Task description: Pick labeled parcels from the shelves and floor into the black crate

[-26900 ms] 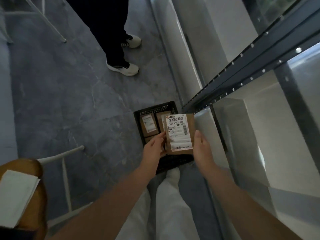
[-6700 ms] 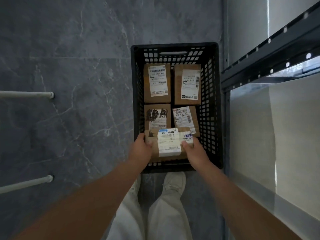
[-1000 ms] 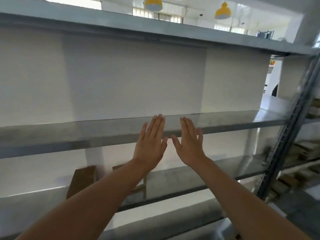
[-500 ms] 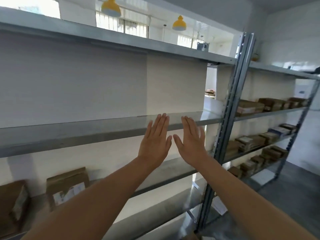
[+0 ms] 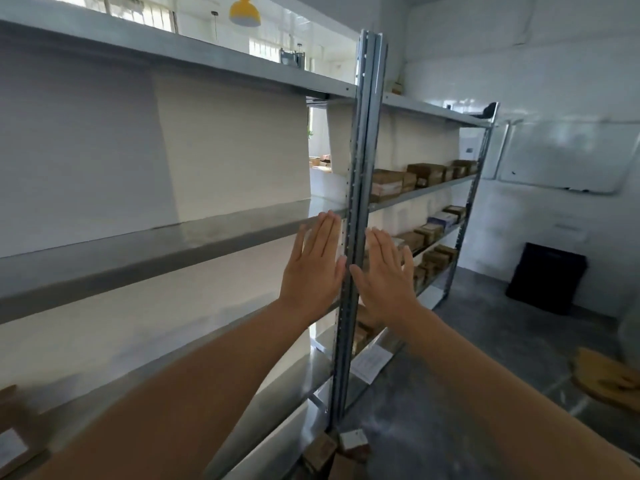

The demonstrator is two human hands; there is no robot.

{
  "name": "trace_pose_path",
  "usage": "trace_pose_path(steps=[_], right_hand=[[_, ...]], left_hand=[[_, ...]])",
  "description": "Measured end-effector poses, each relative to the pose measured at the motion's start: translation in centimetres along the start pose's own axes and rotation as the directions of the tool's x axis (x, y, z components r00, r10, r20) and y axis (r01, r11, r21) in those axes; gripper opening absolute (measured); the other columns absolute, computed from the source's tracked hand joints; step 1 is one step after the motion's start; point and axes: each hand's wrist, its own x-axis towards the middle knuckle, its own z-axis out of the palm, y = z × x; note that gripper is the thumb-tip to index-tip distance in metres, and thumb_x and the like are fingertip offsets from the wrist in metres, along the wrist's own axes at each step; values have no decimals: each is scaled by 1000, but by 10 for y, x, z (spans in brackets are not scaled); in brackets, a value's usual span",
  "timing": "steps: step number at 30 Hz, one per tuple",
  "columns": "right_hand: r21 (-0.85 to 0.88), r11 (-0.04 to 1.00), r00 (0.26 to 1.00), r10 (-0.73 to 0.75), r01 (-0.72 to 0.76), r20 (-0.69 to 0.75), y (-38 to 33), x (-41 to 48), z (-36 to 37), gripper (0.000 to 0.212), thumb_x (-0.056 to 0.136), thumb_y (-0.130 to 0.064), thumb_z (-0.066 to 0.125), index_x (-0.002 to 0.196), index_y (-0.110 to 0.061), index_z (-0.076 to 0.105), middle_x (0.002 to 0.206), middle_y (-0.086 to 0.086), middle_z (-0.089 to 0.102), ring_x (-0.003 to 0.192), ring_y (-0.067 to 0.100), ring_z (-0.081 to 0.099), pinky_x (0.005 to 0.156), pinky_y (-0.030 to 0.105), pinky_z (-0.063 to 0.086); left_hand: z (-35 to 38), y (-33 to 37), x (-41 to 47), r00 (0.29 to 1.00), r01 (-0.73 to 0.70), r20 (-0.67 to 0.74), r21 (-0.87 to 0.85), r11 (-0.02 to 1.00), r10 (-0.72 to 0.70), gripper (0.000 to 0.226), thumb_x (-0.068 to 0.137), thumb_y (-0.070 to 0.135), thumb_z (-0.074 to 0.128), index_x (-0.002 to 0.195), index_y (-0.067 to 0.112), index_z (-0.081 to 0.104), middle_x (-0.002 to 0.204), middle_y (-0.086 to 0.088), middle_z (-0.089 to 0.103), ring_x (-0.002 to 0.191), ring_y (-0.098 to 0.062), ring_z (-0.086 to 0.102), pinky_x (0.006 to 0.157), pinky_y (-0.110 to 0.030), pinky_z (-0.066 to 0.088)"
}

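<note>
- The near rack [image 5: 138, 251] fills the frame from 9 to 12 o'clock, with grey shelves and a white backing. A blurred parcel [image 5: 12, 445] sits on a low shelf at the 8 o'clock edge.
- The far rack [image 5: 415, 194] runs off toward 2 o'clock and meets the near one at the upright post [image 5: 360, 168] in the centre.
- A dark object [image 5: 547, 278] stands against the white wall [image 5: 519, 81] at 3 o'clock. Whether it is the crate I cannot tell.
- The left hand [image 5: 311, 271] and right hand [image 5: 386, 275] are raised flat, backs to the camera. Their fingers are straight and together, one hand on either side of the post, and they hold nothing.
- Brown shelf parcels [image 5: 388, 183] sit in rows on the far rack, at 2 to 3 o'clock of the hands.
- Floor parcels [image 5: 320, 452] lie at the post's foot, at 6 o'clock.
- A yellow lamp [image 5: 245, 12] hangs at 12 o'clock.
</note>
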Motion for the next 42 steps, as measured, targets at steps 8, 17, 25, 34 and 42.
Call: trace_pose_path(steps=[8, 17, 25, 34, 42], right_hand=[[-124, 992, 999, 31, -33, -16, 19, 32, -12, 67, 103, -45, 30, 157, -15, 5, 165, 2, 3, 152, 16, -5, 121, 50, -5], [-132, 983, 991, 128, -131, -37, 0, 68, 13, 68, 103, -47, 28, 157, -17, 1, 165, -1, -1, 151, 14, -8, 122, 49, -6], [-177, 955, 971, 239, -239, -24, 11, 51, 57, 72, 94, -49, 15, 156, -14, 7, 165, 2, 7, 152, 16, -2, 120, 51, -4], [-191, 951, 969, 246, -244, -11, 43, 62, 55, 84, 85, -60, -3, 157, -17, 3, 165, -2, 2, 151, 12, -7, 120, 48, -8], [-188, 954, 971, 239, -234, 3, 94, 77, 54, 67, 103, -45, 30, 157, -18, 2, 165, -2, 0, 151, 13, -10, 120, 47, -11]], left_hand=[[29, -5, 42, 994, -93, -57, -66, 993, 89, 62, 104, 39, 33, 155, 9, 16, 164, -7, 13, 151, -19, 6, 123, -43, 6], [59, -47, 67, 993, -112, -62, -116, 987, 105, 62, 103, 40, 31, 155, 9, 16, 163, -9, 18, 151, -21, 9, 122, -47, 12], [85, -55, 72, 986, -159, 12, -215, 964, 165, 64, 103, 34, 38, 156, 11, 10, 164, -5, 9, 152, -16, 0, 123, -43, 1], [115, -16, 87, 973, -221, 4, -238, 946, 229, 64, 104, 36, 34, 156, 11, 9, 165, -4, 4, 151, -16, -6, 124, -45, 1], [145, 4, 116, 981, -180, 31, -197, 964, 190, 66, 101, 37, 42, 156, 10, 16, 164, -5, 12, 151, -17, 2, 123, -44, 0]])
